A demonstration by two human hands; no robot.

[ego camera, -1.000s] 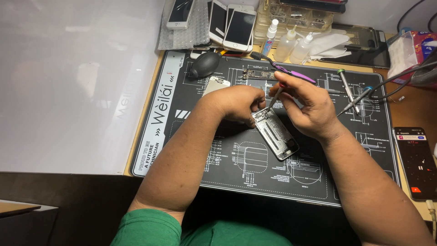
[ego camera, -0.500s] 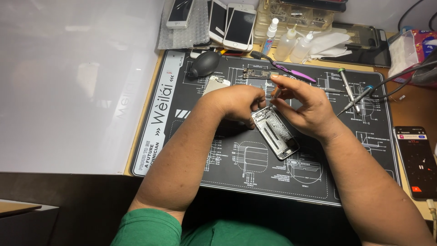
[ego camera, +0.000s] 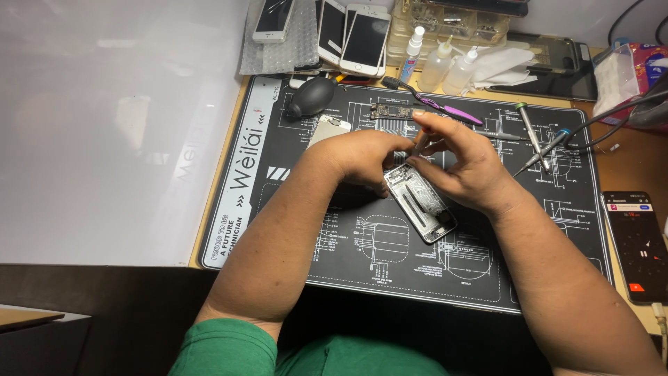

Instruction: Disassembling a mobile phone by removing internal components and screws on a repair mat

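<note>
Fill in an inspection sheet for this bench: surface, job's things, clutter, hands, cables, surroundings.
Surface: black repair mat with white diagrams.
Job's things: opened phone body, tilted, on the mat.
Clutter: black air blower, screwdrivers, squeeze bottles, spare phones.
Hands: left hand steadies the phone's top; right hand pinches a thin tool over it.
Cables: dark leads at right.
Surroundings: lit phone at right edge.

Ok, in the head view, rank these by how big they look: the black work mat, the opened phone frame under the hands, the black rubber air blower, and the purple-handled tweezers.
1. Black work mat, by far the largest.
2. Opened phone frame, partly covered by the left hand and right hand.
3. Black rubber air blower and purple-handled tweezers: too close to rank; the blower is bulkier, the tweezers longer and thinner.
</note>
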